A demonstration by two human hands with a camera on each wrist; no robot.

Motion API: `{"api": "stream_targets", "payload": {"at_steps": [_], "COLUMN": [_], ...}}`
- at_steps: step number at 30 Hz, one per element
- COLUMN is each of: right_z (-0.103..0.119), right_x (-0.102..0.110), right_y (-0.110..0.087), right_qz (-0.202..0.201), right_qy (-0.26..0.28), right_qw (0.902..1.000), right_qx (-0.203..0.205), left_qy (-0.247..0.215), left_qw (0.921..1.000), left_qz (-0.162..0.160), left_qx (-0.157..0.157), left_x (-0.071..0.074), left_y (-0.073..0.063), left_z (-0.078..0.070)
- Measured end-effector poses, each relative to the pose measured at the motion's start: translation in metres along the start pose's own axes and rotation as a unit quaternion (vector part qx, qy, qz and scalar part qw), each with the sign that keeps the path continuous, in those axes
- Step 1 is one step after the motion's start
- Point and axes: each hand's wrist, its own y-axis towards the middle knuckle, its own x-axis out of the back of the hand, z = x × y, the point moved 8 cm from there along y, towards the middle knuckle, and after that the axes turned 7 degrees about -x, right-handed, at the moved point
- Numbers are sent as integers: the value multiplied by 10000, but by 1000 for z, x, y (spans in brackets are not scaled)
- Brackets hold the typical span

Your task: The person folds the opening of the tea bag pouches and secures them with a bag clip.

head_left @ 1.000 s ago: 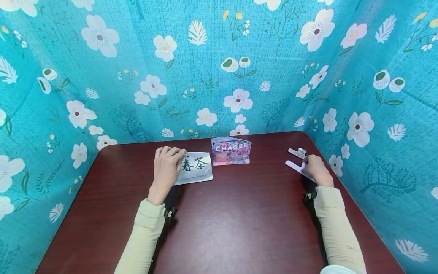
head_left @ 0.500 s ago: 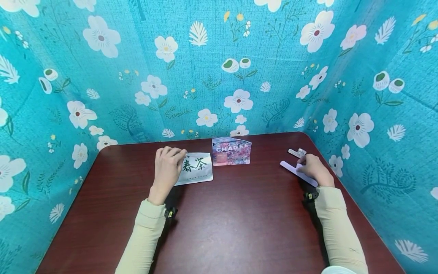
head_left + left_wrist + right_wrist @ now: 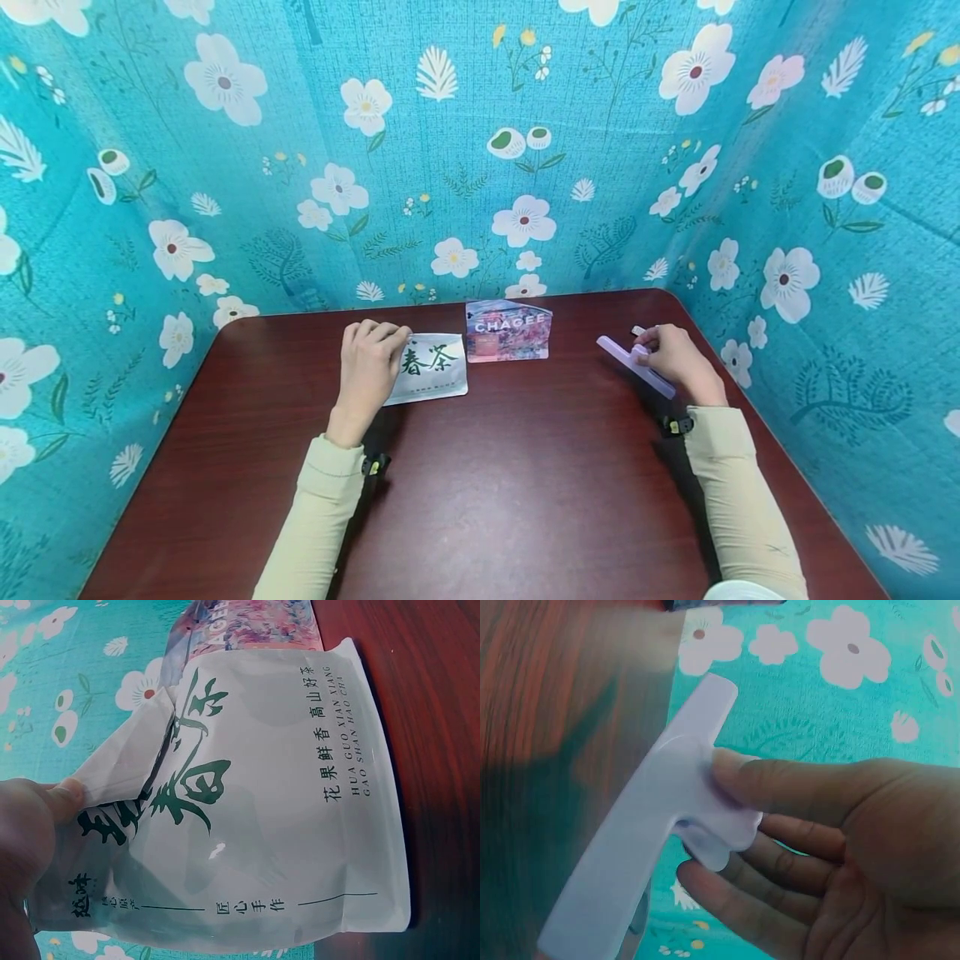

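Note:
My left hand (image 3: 367, 367) grips the upper corner of a white tea pouch (image 3: 431, 375), which stands near the table's back edge. In the left wrist view the thumb presses on the folded-down top flap (image 3: 131, 754) of the pouch; the other fingers are mostly hidden. My right hand (image 3: 686, 362) pinches a lavender bag clip (image 3: 617, 353) by its handle, clear of the table at the right. The right wrist view shows the thumb on the clip's upper handle, fingers behind it and the long bar (image 3: 615, 855) slanting down to the left.
A pink and blue pouch (image 3: 508, 340) marked CHAGEE stands right beside the white one. Another clip (image 3: 637, 331) lies behind my right hand, mostly hidden. Flowered blue cloth (image 3: 450, 167) encloses the dark red table (image 3: 510, 483). A white round edge (image 3: 742, 592) shows at the bottom right.
My right hand has picked the lavender clip up off the table and moved it to the left, covering more of the other clip. My left hand stays on the white pouch.

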Motion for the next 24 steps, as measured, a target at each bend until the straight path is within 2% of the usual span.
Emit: {"api": "stream_targets", "payload": {"at_steps": [13, 24], "right_z": [38, 56], "right_x": [-7, -21], "right_y": [2, 4], "right_qz": [-210, 29], "right_qy": [173, 297], "right_qw": [9975, 9950], "right_qx": [657, 950], "left_qy": [44, 23], "left_qw": [10000, 10000], "left_qz": [53, 32], "left_qx": [5, 1], "left_x": [1, 2], "left_y": [0, 1], "left_z": [-1, -2]}}
